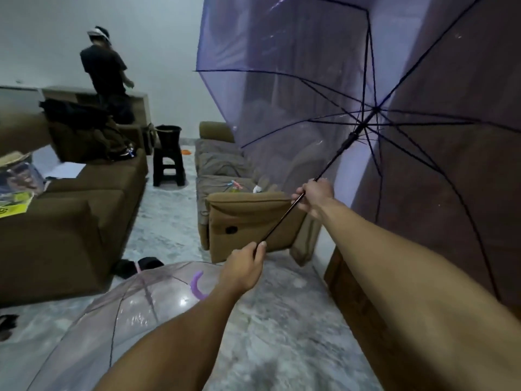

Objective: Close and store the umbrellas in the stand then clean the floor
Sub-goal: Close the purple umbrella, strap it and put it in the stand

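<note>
A see-through purple umbrella (296, 80) is fully spread at the upper right, its dark ribs fanned out from the runner. My left hand (244, 270) grips the lower end of its thin black shaft. My right hand (314, 197) holds the same shaft higher up, below the runner. A second, clear pinkish umbrella (118, 314) lies spread on the marble floor at the lower left, with a curved purple handle (197, 286) inside it. A black bucket-like container (168, 136) stands on a black stool at the back; I cannot tell if it is the stand.
A brown sofa (70, 221) with bags and papers fills the left. A brown recliner (248, 218) stands in the middle, a wooden cabinet (366, 306) at the right. Dark slippers (138, 266) lie on the floor. A person in a black shirt (105, 71) stands at the back.
</note>
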